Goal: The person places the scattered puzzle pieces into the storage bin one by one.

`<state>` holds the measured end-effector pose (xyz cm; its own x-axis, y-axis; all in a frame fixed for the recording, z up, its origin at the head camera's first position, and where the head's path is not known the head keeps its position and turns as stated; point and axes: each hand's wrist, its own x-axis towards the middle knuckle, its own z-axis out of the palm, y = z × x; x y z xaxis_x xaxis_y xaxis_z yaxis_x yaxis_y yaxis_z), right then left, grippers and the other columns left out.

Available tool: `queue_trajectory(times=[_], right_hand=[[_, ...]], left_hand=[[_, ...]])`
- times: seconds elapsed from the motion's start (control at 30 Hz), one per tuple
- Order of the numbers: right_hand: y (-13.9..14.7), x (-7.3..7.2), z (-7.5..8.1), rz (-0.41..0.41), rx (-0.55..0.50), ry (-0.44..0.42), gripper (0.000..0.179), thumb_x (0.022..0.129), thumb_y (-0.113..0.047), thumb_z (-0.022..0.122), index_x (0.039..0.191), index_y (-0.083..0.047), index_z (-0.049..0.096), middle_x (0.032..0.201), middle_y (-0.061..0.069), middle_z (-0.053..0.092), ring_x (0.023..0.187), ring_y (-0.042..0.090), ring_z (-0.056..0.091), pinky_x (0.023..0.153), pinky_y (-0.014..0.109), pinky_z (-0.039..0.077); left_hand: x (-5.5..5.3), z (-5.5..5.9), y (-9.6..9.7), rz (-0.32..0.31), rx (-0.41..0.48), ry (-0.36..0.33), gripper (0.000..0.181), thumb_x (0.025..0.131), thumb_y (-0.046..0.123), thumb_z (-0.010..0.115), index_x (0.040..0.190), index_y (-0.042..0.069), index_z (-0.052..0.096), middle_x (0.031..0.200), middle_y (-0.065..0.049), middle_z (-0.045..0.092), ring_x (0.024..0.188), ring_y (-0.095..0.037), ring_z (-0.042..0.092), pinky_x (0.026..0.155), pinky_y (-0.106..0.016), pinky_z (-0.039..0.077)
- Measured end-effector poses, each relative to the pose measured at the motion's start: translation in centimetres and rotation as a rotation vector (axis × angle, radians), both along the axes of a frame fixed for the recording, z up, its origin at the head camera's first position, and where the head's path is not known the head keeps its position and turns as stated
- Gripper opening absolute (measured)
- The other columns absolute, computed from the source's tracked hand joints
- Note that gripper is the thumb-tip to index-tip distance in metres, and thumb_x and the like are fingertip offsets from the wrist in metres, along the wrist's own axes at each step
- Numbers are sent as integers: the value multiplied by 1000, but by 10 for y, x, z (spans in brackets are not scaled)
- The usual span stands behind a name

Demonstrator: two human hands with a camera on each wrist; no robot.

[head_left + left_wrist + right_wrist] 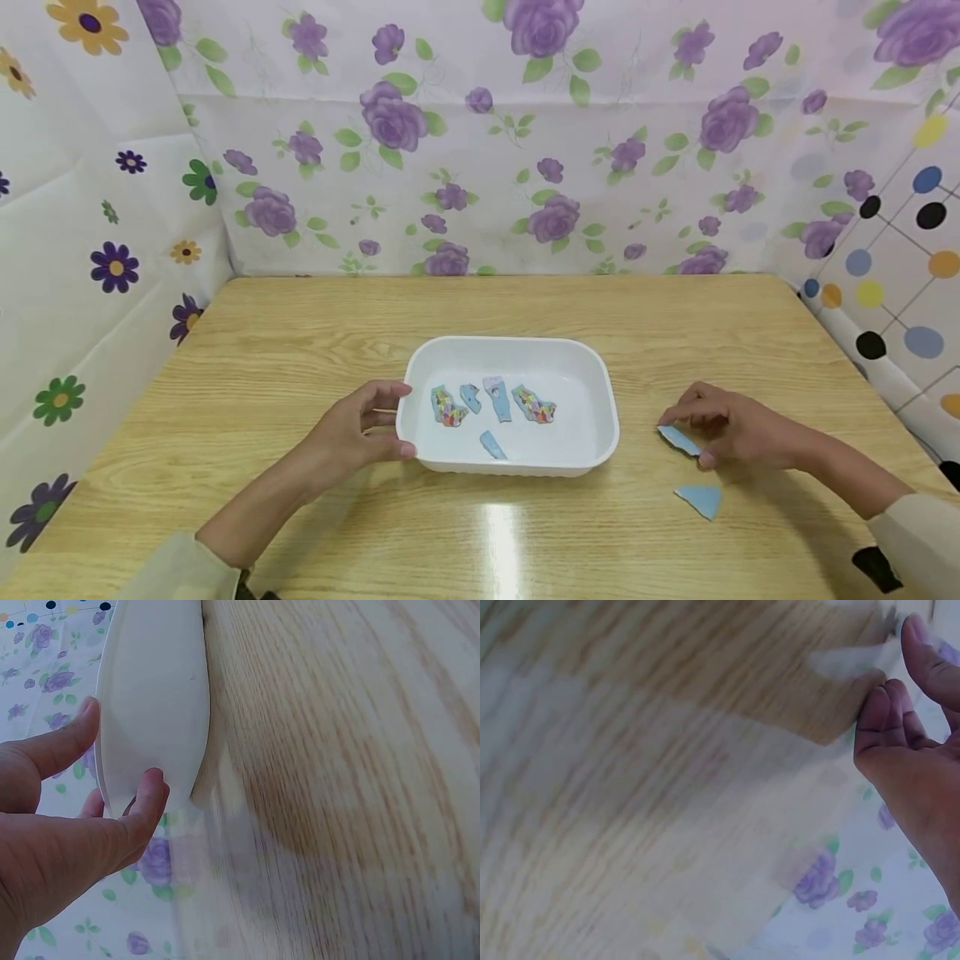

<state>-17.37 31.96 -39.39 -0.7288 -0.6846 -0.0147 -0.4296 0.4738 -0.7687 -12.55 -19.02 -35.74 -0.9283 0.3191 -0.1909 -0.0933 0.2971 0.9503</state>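
Observation:
A white plastic tray (517,467) stands on the table in the head view, with flat, ragged-edged fragments in it. Two are multicoloured, such as the patterned fragment (535,405); others are mostly light blue, like the small fragment (492,444). My left hand (358,427) holds the tray's left end, thumb and fingers spread along its rim and outer wall (154,682). Right of the tray, my right hand (723,425) pinches a light blue fragment (678,440) by its ends, close to the tabletop. Nearer me lies another blue fragment (702,500). In the right wrist view the held fragment cannot be made out.
The wood-grain table (315,333) carries the tray and loose fragments. Flowered sheeting (465,142) hangs behind it, with another flowered sheet (112,217) at the left and a dotted sheet (900,250) at the right.

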Motion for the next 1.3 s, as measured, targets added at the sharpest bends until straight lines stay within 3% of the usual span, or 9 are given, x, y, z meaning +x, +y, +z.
queue_trajectory(times=[0.2,0.43,0.67,1.17,1.3], right_hand=[[5,0,16,-62,48,59,49,81,-11,77,127,-13,60,113,5,53,94,16,51,73,27,50],[3,-7,38,-102,91,168,51,82,-5,74,129,-14,56,118,3,52,97,12,50,74,27,53],[-9,-13,53,-156,96,83,49,86,-10,72,131,-19,54,124,1,52,103,14,52,80,26,54],[-59,-22,79,-128,42,-5,48,85,-2,70,128,-18,56,124,4,52,110,30,53,83,31,55],[-75,-23,79,-113,11,-21,49,85,0,71,128,-16,57,122,6,51,110,31,51,82,32,55]], left_hand=[[0,1,0,-6,-1,-4,73,79,12,80,139,5,40,135,-18,45,122,-33,50,89,-34,55],[0,0,0,2,-2,-1,73,78,11,80,139,4,40,135,-19,45,122,-34,50,89,-34,55],[0,0,0,7,-4,-7,75,77,12,81,139,4,40,135,-19,45,123,-34,50,88,-34,55],[0,-1,1,6,-4,-11,74,77,12,81,138,5,40,134,-18,46,122,-33,50,88,-34,55],[-1,0,1,5,-2,-9,75,77,12,81,139,4,40,134,-18,46,122,-34,50,88,-34,55]])
